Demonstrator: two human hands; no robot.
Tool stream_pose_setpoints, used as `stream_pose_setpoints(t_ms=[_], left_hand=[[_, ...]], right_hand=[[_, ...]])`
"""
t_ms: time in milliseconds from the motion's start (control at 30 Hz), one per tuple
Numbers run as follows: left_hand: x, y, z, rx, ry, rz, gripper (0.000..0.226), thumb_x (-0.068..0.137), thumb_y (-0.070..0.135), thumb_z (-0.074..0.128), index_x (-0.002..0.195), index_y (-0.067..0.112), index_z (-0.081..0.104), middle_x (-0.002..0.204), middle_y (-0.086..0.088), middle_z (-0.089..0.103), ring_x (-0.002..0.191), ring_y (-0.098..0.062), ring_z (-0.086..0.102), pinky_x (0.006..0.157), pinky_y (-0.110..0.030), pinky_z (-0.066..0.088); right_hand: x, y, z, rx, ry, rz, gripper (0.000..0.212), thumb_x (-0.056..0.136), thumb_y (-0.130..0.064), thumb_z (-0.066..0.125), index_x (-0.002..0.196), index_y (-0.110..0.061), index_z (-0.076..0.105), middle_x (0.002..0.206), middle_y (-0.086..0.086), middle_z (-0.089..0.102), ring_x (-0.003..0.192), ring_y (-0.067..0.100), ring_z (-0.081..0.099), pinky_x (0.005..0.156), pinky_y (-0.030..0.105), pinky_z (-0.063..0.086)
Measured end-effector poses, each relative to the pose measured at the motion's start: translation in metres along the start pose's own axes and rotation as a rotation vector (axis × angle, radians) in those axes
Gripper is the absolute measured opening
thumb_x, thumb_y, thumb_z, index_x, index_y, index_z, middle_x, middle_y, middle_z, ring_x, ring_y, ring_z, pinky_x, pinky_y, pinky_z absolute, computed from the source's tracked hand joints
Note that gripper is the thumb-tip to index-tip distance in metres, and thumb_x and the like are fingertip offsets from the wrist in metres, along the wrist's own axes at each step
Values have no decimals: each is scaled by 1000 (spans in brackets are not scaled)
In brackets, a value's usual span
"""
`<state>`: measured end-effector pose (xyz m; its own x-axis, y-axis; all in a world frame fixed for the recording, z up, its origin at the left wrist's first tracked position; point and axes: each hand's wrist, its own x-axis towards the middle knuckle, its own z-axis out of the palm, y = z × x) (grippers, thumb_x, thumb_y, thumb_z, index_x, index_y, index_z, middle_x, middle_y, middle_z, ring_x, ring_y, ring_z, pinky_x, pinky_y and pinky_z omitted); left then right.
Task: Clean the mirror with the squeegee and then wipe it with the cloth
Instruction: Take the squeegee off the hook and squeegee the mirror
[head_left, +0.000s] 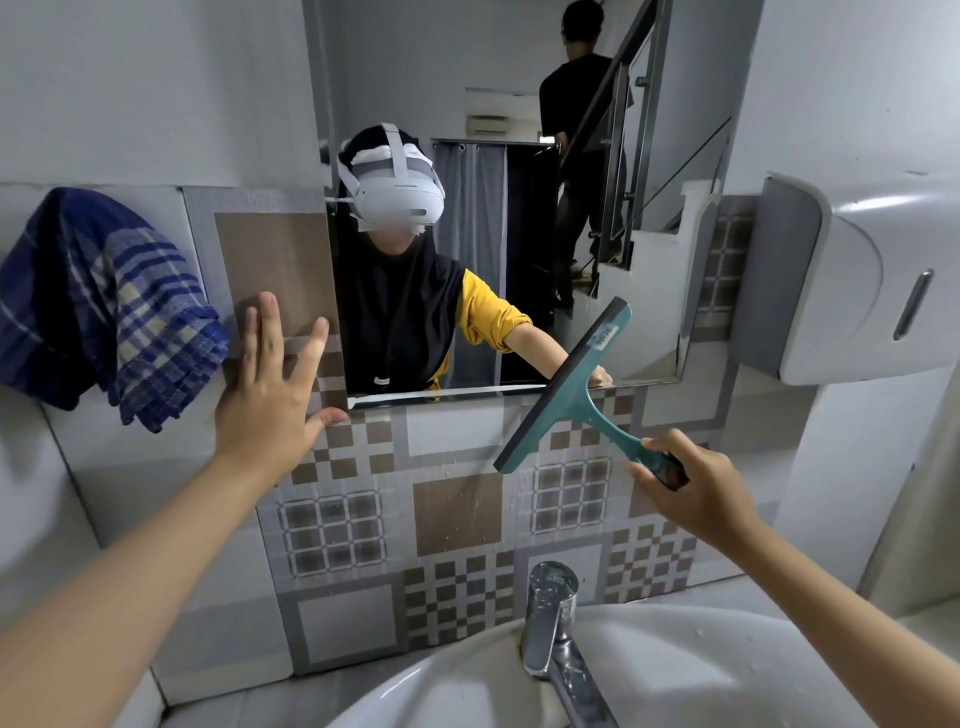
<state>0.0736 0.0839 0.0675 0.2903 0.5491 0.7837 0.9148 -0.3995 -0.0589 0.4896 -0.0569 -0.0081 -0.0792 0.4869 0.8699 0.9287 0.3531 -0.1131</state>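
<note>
The wall mirror (519, 78) hangs above the sink and reflects a person in a headset. My right hand (696, 488) grips the handle of a teal squeegee (576, 384), whose blade is tilted across the mirror's lower right edge and the tiles below. My left hand (275, 384) is spread flat on the tiled wall just left of the mirror's lower left corner, holding nothing. A blue checked cloth (104, 306) hangs on the wall at far left, a hand's width from my left fingers.
A white sink (701, 670) with a chrome tap (550, 618) sits directly below. A white paper dispenser (852, 280) is mounted on the right wall. Patterned tiles (457, 519) cover the wall under the mirror. A second person on stairs shows in the reflection.
</note>
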Motion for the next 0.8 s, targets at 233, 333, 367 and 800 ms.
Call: stream_pose_setpoints(t_ms=[233, 333, 367, 800], left_hand=[[0, 1, -2, -6, -5, -8, 103, 67, 49, 71, 148, 18, 15, 155, -20, -12, 141, -32, -13, 98, -62, 34], [-1, 2, -2, -11, -7, -11, 103, 67, 48, 72, 147, 18, 16, 155, -20, -13, 141, -32, -13, 97, -64, 35], [-1, 2, -3, -11, -8, -12, 103, 66, 47, 72, 147, 17, 17, 155, -20, -13, 141, -32, -13, 96, -64, 36], [1, 6, -4, -2, -28, -28, 101, 66, 45, 73, 147, 15, 19, 154, -20, -14, 140, -36, -11, 92, -66, 37]], right_hand=[[-4, 29, -18, -43, -66, 1, 44, 83, -53, 57, 91, -10, 61, 77, 4, 71, 51, 17, 61, 41, 28, 54], [-9, 39, -32, -22, -77, 38, 40, 82, -48, 63, 90, -8, 60, 73, -6, 65, 48, -3, 49, 43, 19, 49], [-11, 41, -37, -16, -81, 46, 40, 82, -47, 62, 89, -8, 60, 71, -14, 59, 48, -9, 44, 44, 15, 46], [-31, 59, -69, -35, -224, 228, 26, 74, -28, 75, 86, -14, 57, 46, -13, 44, 35, 3, 37, 37, 20, 40]])
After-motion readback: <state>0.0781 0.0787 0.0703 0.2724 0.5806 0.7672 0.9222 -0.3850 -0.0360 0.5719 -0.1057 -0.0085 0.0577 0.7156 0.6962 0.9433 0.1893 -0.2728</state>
